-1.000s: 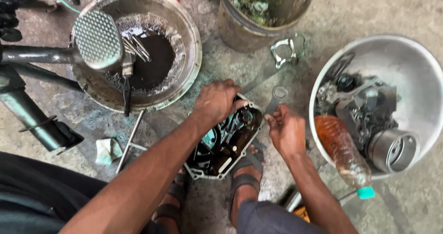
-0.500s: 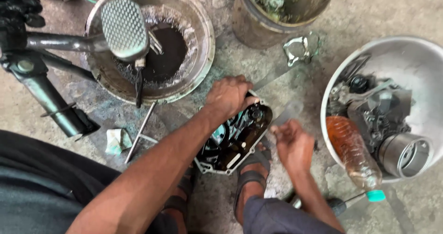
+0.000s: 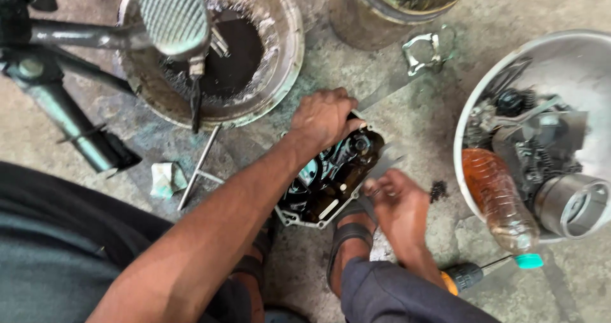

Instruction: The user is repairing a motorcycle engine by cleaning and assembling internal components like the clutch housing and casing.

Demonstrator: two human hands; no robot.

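A dark, oily engine cover (image 3: 328, 182) lies open side up on the concrete floor between my sandalled feet (image 3: 347, 240). My left hand (image 3: 324, 119) grips its far upper edge, fingers curled over the rim. My right hand (image 3: 400, 203) is at the cover's right edge and pinches a thin flat metal blade (image 3: 384, 166) that lies against the rim. The blade's far end is hidden behind my left hand.
A round basin of black oil (image 3: 280, 75) with a ribbed pedal (image 3: 173, 11) over it sits upper left. A rusty bucket (image 3: 356, 17) and a metal clamp (image 3: 421, 52) are behind. A white bowl (image 3: 484, 87) holds engine parts and a bottle (image 3: 499, 199). A screwdriver (image 3: 487, 271) lies near.
My right hand has slid a little down along the cover's right edge with the blade. My left hand stays on the cover. The view has shifted.
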